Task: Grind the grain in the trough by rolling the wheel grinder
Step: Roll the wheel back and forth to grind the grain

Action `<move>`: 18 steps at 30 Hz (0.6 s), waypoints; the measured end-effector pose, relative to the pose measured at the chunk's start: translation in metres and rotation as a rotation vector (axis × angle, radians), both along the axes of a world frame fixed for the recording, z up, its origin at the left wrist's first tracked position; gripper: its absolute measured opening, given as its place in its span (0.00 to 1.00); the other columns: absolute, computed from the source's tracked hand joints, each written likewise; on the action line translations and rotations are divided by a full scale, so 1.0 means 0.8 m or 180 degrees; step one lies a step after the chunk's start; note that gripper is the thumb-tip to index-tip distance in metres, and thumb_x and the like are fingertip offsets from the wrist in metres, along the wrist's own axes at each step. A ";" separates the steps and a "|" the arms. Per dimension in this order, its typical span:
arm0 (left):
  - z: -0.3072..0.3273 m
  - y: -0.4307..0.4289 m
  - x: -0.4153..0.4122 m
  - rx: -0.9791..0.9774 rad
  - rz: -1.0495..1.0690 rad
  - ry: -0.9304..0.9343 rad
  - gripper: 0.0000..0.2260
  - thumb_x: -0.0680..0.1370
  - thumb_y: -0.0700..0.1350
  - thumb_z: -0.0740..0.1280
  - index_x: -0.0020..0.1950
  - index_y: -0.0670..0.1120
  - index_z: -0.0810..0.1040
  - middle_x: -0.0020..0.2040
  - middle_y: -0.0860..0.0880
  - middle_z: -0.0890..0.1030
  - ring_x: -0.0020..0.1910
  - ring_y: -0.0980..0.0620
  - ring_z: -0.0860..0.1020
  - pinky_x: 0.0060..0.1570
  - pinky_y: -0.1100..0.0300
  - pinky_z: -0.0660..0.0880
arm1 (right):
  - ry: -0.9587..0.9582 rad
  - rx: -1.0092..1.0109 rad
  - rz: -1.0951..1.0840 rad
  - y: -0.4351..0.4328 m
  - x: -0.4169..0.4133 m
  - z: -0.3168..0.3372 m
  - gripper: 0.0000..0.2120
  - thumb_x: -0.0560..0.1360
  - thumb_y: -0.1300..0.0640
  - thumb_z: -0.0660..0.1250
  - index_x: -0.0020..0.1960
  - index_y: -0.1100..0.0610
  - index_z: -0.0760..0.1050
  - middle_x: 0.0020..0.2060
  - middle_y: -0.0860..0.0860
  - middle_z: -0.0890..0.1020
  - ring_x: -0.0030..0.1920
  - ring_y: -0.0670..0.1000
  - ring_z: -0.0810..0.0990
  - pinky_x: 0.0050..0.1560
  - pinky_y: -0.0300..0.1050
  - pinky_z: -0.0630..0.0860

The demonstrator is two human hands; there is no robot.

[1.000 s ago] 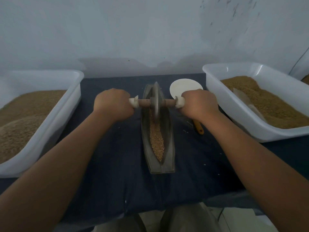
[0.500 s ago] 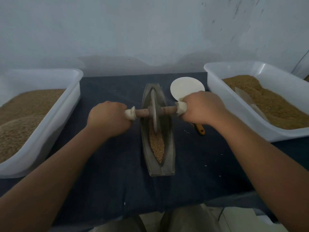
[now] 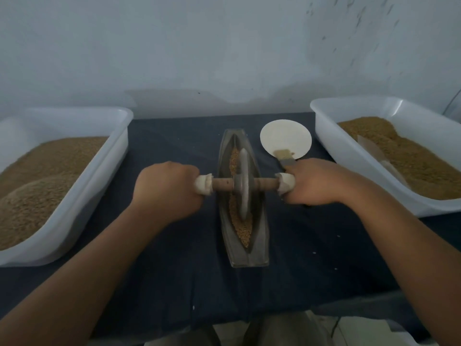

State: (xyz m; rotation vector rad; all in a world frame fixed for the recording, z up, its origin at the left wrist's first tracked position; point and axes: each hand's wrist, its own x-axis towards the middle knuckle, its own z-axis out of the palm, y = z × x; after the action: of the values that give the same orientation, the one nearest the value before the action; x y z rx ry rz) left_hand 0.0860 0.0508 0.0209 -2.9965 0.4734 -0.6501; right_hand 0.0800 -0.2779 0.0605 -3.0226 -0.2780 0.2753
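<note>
Wooden-handled wheel grinder (image 3: 243,186) in trough (image 3: 262,242) of grain (image 3: 243,229), left hand (image 3: 167,191) and right hand (image 3: 314,182) gripping its ends

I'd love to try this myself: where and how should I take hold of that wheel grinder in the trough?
Take the wheel grinder by the two white-wrapped ends of its wooden axle, one hand each, from above. The axle lies level across the narrow trough and sticks out both sides; the left hand and right hand grip it so.
</note>
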 end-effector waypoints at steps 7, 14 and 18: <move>0.026 -0.025 0.064 -0.0123 0.0340 0.0407 0.12 0.72 0.57 0.66 0.35 0.51 0.74 0.34 0.53 0.77 0.32 0.49 0.76 0.33 0.57 0.71 | -0.1411 -0.0333 -0.0318 0.015 0.053 -0.026 0.15 0.71 0.37 0.64 0.36 0.47 0.73 0.32 0.45 0.77 0.33 0.49 0.74 0.33 0.45 0.71; 0.027 -0.010 0.017 0.0155 0.0087 0.0385 0.13 0.72 0.60 0.64 0.33 0.52 0.72 0.31 0.55 0.74 0.28 0.53 0.71 0.29 0.60 0.63 | -0.1084 -0.0274 -0.0003 0.004 0.020 -0.027 0.14 0.71 0.35 0.62 0.39 0.45 0.73 0.32 0.45 0.77 0.33 0.46 0.74 0.31 0.44 0.68; 0.013 0.007 -0.029 0.0164 -0.0046 0.0207 0.17 0.72 0.64 0.62 0.32 0.54 0.68 0.27 0.56 0.70 0.25 0.56 0.68 0.27 0.62 0.58 | -0.1239 -0.0232 0.0249 -0.004 -0.033 -0.020 0.20 0.65 0.29 0.54 0.35 0.44 0.72 0.26 0.43 0.73 0.28 0.41 0.70 0.27 0.41 0.61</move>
State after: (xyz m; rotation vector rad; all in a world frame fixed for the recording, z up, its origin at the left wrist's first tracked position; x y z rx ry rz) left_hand 0.0628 0.0563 0.0311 -2.9759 0.5077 -0.5340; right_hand 0.0539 -0.2813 0.0444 -3.1198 -0.4226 -0.3101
